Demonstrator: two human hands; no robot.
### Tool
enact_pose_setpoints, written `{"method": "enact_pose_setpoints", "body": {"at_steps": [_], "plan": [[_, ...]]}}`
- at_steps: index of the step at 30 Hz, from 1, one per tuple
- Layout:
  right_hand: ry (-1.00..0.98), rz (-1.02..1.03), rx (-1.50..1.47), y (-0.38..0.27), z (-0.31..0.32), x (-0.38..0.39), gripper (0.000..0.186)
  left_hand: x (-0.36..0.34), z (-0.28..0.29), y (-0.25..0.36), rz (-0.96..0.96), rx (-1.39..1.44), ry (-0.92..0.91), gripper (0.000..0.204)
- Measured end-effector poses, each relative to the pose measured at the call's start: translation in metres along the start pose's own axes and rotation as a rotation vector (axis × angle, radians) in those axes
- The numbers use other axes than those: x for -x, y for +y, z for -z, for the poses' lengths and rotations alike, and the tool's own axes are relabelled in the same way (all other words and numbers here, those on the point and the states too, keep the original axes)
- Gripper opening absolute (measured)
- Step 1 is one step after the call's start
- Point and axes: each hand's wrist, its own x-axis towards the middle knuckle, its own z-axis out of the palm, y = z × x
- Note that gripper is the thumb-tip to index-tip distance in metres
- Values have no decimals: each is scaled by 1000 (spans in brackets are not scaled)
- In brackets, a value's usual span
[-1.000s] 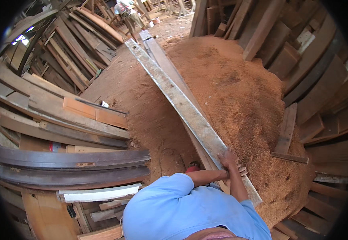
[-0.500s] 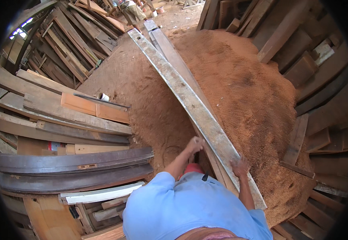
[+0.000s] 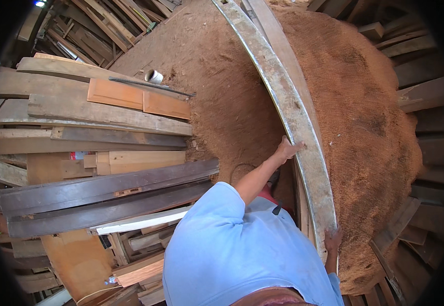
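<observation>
A long grey weathered plank [image 3: 288, 107] lies across a mound of reddish sawdust [image 3: 364, 117], running from the top of the view down toward me. My left hand [image 3: 287, 149] grips the plank's left edge partway along it, arm stretched forward. My right hand [image 3: 332, 239] holds the plank near its close end, at its right edge. A second, narrower board [image 3: 278, 41] lies under it along the mound. My light blue shirt fills the lower middle of the view.
Stacked planks and boards [image 3: 89, 132] of grey, brown and orange wood pile up on the left. A small white cup [image 3: 153, 76] sits on the sawdust beside them. More timber offcuts [image 3: 426, 153] ring the mound on the right and far side.
My left hand has reached further up the plank's left edge. My right hand has slid down to the near end. The view has tipped closer over the plank.
</observation>
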Motion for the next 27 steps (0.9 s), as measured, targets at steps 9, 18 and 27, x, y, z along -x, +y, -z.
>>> {"method": "enact_pose_setpoints", "body": {"at_steps": [9,18,27], "plan": [[-19,-62,-28,8,3,-7,78,-6,7,15,122,-26,-133,88],[-30,-182,-35,-25,10,-5,74,-57,61,44,200,285,5,93],[-96,-287,-9,-32,17,-10,82,-160,125,121,171,643,0,82]]}}
